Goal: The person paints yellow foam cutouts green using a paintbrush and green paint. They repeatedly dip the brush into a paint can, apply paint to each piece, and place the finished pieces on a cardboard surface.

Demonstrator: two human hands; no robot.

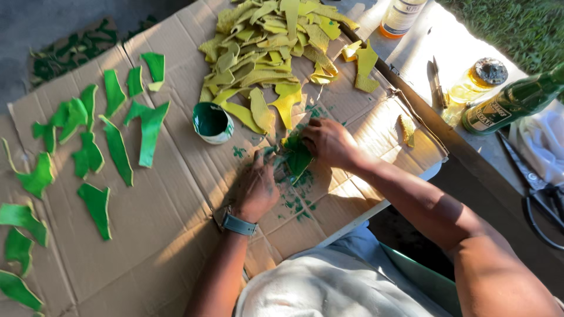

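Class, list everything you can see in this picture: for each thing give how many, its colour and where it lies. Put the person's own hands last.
Cardboard sheet: one, brown, covering the table.
Painted pieces: many, green, spread out on the left.
Unpainted pieces: a heap, yellow, top centre.
Paint cup: one, white with green paint, beside the heap.
Bottles: three, one green lying down, two clear with amber liquid, upper right.
Scissors: one pair, dark, right edge.
White cloth: one, far right.
Left hand: wrist strap, pressing on the cardboard beside the green piece.
Right hand: grip on the green piece.
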